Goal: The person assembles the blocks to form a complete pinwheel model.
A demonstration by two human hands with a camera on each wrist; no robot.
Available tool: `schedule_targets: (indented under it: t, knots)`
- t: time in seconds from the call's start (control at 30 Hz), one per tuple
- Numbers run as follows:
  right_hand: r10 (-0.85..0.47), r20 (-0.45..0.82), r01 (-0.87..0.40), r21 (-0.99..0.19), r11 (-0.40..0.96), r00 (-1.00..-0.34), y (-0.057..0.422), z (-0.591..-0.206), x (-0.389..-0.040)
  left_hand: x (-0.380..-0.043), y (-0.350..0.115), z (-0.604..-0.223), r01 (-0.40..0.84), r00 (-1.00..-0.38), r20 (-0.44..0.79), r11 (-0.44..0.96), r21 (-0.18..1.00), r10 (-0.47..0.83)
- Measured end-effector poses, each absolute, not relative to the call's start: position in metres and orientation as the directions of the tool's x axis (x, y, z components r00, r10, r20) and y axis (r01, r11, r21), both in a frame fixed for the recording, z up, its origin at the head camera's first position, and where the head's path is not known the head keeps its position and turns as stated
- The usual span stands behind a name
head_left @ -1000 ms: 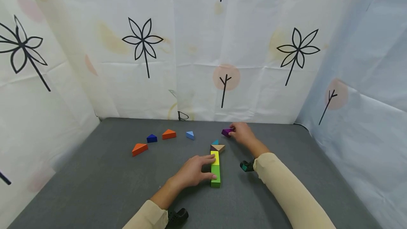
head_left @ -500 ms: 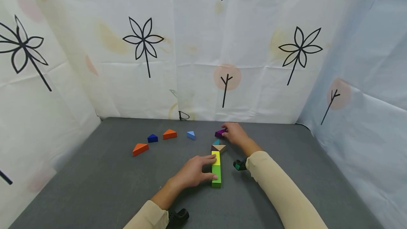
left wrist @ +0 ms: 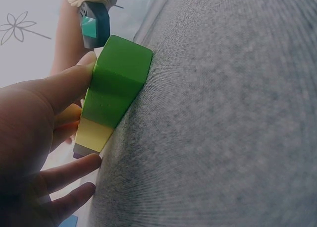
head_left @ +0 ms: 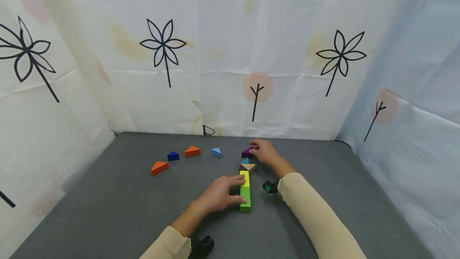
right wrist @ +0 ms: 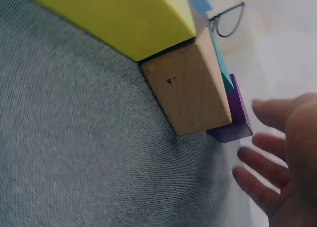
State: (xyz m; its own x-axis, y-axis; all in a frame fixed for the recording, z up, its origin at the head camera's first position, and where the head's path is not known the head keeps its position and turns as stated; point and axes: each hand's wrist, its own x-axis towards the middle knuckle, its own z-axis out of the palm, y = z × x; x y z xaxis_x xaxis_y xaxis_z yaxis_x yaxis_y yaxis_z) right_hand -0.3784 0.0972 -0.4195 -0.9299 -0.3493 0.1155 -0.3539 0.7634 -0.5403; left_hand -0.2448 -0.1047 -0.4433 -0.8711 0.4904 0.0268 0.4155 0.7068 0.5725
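A green block (head_left: pixel 246 193) and a yellow block (head_left: pixel 246 180) lie end to end, and my left hand (head_left: pixel 217 194) rests against them from the left. Its thumb touches the green one, while fairly straight fingers reach the yellow. Beyond them come a plain wooden block (right wrist: pixel 188 90) and a small teal triangle (head_left: pixel 245 161). At the far end of this row lies a purple block (head_left: pixel 246 154). My right hand (head_left: pixel 266 153) is at its right end; in the right wrist view thumb and fingers look loosely spread, with a small gap from the purple surface.
Loose triangular blocks lie farther left: two orange ones (head_left: pixel 159 168), (head_left: pixel 193 151), a dark blue one (head_left: pixel 173 156) and a light blue one (head_left: pixel 216 152). Patterned white cloth (head_left: pixel 223 103) encloses the grey table (head_left: pixel 118 207) at the back and sides.
My right hand has moved left with the purple block, bringing it to the far end of the row. The left hand has stayed at the green and yellow blocks.
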Motion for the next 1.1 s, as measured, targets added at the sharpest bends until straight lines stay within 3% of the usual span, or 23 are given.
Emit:
schedule_targets:
  t: [0.17, 0.37, 1.1]
  knots:
    - [-0.183, 0.100, -0.205, -0.635, 0.745, -0.978, 0.102, -0.427, -0.379, -0.245, -0.105, -0.443, 0.410, -0.873, 0.022, 0.710, 0.573, 0.486]
    - [-0.098, 0.066, -0.117, -0.661, 0.741, -0.993, 0.101, -0.431, -0.377, -0.245, -0.105, -0.442, 0.415, -0.873, 0.025, 0.713, 0.565, 0.488]
    - [-0.083, 0.077, -0.113, -0.674, 0.730, -0.994, 0.089, -0.440, -0.372, -0.243, -0.104, -0.441, 0.416, -0.871, 0.029, 0.704, 0.575, 0.490]
